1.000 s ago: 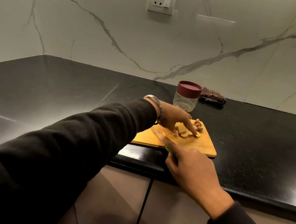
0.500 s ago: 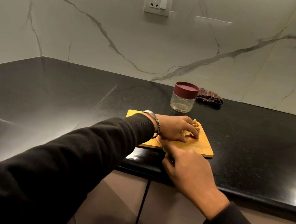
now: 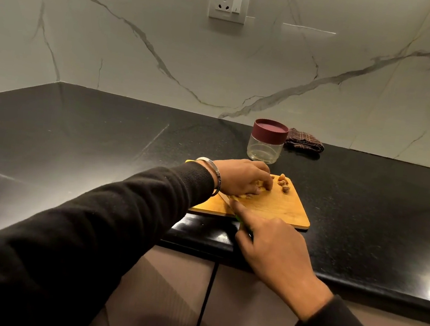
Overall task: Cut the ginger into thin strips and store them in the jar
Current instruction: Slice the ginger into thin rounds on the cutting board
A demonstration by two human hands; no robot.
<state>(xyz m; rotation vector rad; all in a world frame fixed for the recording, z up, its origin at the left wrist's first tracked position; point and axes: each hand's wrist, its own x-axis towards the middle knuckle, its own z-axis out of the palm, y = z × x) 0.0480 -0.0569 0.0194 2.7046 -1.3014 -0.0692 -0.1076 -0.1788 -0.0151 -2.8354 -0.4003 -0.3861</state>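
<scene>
Behind board (image 3: 278, 212), lidded jar (image 3: 266, 141) holds no ginger (image 3: 283, 184).

A single wide-angle view from the person's head looks forward and down across the black bench (image 3: 101, 142) toward the marble wall (image 3: 248, 66) and its socket (image 3: 229, 2). It sits close above both outstretched arms, with the bench corner at far left and the cupboard fronts (image 3: 164, 293) directly below
</scene>
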